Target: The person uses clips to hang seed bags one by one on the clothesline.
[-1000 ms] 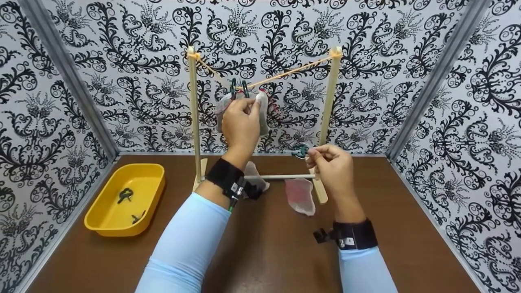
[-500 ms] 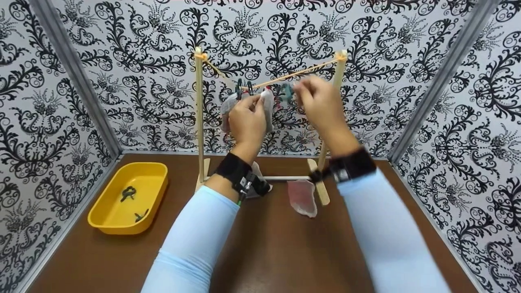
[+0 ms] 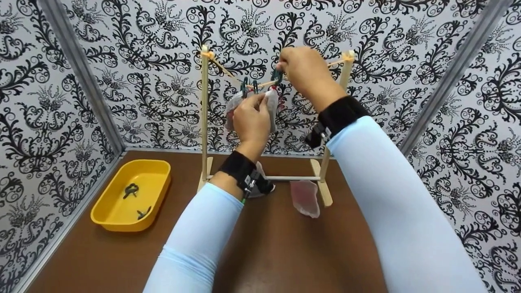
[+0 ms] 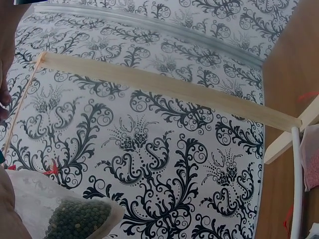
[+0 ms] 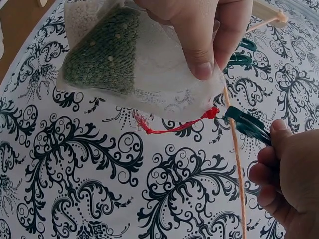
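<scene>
My left hand [image 3: 253,120] pinches the upper end of a mesh bag [image 5: 107,59] close under the sagging orange cord [image 5: 239,174]. Green beans fill the bag's lower part, and a red drawstring [image 5: 179,128] trails from its top corner. From above, my right hand [image 3: 305,67] pinches a dark green spring clip [image 5: 246,124] by its handles, its tip at the cord beside the red knot. Two more green clips [image 3: 249,86] sit on the cord to the left. Behind the held bag hangs another bag [image 5: 82,22] with whitish contents, partly covered.
The cord runs between two wooden posts [image 3: 204,122] joined by a low white bar [image 3: 295,178]. A pink-filled mesh bag [image 3: 306,199] lies by the right foot; another bag [image 3: 260,170] is partly behind my left wrist. A yellow tray [image 3: 97,221] with several clips stands left.
My right hand has risen from low on the right up to the cord, carrying the green clip beside the bag. The left hand keeps its hold on the bag near the cord.
</scene>
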Demonstrator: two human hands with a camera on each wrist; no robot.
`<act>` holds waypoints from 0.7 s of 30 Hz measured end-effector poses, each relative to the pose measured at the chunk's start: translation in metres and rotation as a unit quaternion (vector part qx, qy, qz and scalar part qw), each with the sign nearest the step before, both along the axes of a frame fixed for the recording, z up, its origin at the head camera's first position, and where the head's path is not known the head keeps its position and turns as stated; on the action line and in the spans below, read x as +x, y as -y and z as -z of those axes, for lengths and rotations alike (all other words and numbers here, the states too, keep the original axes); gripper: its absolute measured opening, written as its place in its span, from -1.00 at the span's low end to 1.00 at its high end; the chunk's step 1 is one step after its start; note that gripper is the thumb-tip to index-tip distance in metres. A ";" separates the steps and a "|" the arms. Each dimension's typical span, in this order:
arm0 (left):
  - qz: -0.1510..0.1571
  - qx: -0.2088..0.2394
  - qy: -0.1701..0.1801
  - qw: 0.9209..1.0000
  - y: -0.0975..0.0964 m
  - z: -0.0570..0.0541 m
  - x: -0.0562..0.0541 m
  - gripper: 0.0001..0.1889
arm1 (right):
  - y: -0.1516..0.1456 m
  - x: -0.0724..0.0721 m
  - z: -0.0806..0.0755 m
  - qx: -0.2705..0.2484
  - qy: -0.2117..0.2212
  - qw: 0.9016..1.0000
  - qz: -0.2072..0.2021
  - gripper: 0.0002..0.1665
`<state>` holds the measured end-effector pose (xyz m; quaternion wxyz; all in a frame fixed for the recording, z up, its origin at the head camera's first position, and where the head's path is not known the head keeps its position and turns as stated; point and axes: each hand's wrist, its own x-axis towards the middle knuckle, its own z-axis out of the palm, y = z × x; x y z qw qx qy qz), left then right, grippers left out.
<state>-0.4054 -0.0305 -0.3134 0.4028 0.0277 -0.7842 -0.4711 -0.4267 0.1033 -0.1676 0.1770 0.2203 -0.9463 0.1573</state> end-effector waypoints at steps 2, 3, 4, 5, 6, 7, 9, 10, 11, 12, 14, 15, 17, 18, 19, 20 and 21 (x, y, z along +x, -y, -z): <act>-0.001 -0.004 0.005 1.000 0.001 -0.002 0.000 -0.79 | 0.002 0.000 -0.001 0.017 0.004 1.000 -0.012 -0.67; -0.001 -0.005 0.007 1.000 0.002 -0.003 0.001 -0.78 | 0.002 0.001 -0.001 0.026 -0.001 0.999 -0.020 -0.69; -0.001 -0.007 0.009 1.000 0.003 -0.003 0.001 -0.78 | 0.003 0.001 -0.001 0.035 -0.008 0.999 -0.031 -0.70; 0.000 -0.008 0.011 1.000 0.003 -0.003 0.001 -0.78 | 0.003 0.001 0.000 0.044 -0.017 0.998 -0.043 -0.70; 0.000 -0.008 0.012 1.000 0.003 -0.003 0.002 -0.78 | 0.004 0.001 0.001 0.052 -0.024 0.997 -0.053 -0.70; 0.000 -0.009 0.011 1.000 0.003 -0.004 0.002 -0.78 | 0.004 0.001 0.002 0.059 -0.029 0.996 -0.062 -0.69; -0.001 -0.009 0.009 1.000 0.004 -0.003 0.003 -0.79 | 0.005 0.001 0.004 0.065 -0.039 0.994 -0.078 -0.69; -0.001 -0.010 0.007 1.000 0.004 -0.003 0.003 -0.79 | 0.005 0.001 0.005 0.065 -0.042 0.993 -0.084 -0.70; -0.001 -0.011 0.005 1.000 0.004 -0.003 0.003 -0.79 | 0.004 0.001 0.006 0.069 -0.043 0.993 -0.088 -0.70; -0.002 -0.012 0.002 1.000 0.004 -0.003 0.004 -0.79 | 0.004 0.001 0.007 0.073 -0.042 0.992 -0.090 -0.71; 0.000 -0.013 -0.003 1.000 0.004 -0.003 0.004 -0.79 | 0.002 0.000 0.009 0.078 -0.041 0.992 -0.095 -0.72; 0.001 -0.014 -0.006 1.000 0.003 -0.003 0.005 -0.79 | 0.001 0.000 0.011 0.082 -0.041 0.991 -0.097 -0.72; 0.002 -0.015 -0.008 1.000 0.003 -0.004 0.005 -0.78 | 0.000 0.000 0.013 0.092 -0.036 0.990 -0.101 -0.70; 0.003 -0.015 -0.007 1.000 0.002 -0.004 0.005 -0.78 | -0.001 0.000 0.014 0.096 -0.030 0.990 -0.098 -0.68; 0.005 -0.016 -0.004 1.000 0.002 -0.004 0.006 -0.79 | -0.002 0.001 0.014 0.097 -0.020 0.991 -0.095 -0.65; 0.005 -0.018 0.000 1.000 0.002 -0.004 0.006 -0.79 | -0.002 0.003 0.015 0.099 -0.008 0.991 -0.087 -0.60; 0.007 -0.020 0.005 1.000 0.002 -0.004 0.007 -0.78 | -0.003 0.004 0.015 0.102 0.003 0.992 -0.079 -0.55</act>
